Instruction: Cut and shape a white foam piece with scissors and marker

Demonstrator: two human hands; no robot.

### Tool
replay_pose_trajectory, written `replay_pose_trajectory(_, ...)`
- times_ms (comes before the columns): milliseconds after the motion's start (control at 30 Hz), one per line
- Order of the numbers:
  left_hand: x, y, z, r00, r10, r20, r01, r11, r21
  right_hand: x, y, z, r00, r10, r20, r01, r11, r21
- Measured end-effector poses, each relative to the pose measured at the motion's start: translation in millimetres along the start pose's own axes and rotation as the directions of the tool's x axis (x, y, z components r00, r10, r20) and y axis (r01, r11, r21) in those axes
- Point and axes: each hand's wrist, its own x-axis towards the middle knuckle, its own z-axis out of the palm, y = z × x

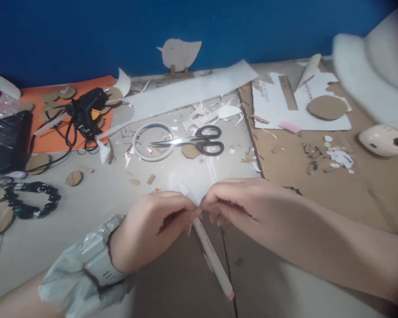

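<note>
My left hand (155, 225) and my right hand (240, 203) meet at the fingertips near the front of the table. Both are pinched closed, and whatever is between the fingers is too small or hidden to make out. Below the fingertips a white pen (212, 256) with a pink end lies at a slant on the table. Just past the fingers is a translucent whitish scrap (181, 183); I cannot tell whether the fingers touch it. Scissors with black handles (209, 140) rest beyond, their blades across a roll of tape (136, 148).
A black glue gun (88, 110) sits on orange paper (102, 86) at left, near a beaded bracelet (49, 190). A paper bird (181, 53) stands by the blue wall. Paper scraps and a long white strip (199, 92) lie mid-table. Brown cardboard (318, 190) covers the right.
</note>
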Motion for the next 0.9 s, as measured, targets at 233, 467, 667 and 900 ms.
replay_pose_trajectory(233,1.0,-1.0,-0.1,1.000,0.010,0.005,-0.010,0.999,-0.032,-1.2,3.4,4.0,0.998,-0.031,-0.054,0.031,0.999,0.009)
replay_pose_trajectory(467,0.0,0.1,-2.1,1.000,0.012,0.006,-0.011,0.999,-0.052,2.0,9.7,2.7,0.998,-0.059,-0.012,0.060,0.980,0.188)
replay_pose_trajectory(667,0.8,-0.5,-2.1,1.000,0.006,0.004,-0.006,0.998,-0.068,5.7,4.8,-5.6,0.998,-0.009,0.063,-0.004,0.978,0.207)
replay_pose_trajectory(900,0.6,-0.9,-3.0,1.000,0.017,0.000,-0.017,0.996,-0.087,6.2,1.4,-8.9,0.998,0.023,0.065,-0.037,0.976,0.214)
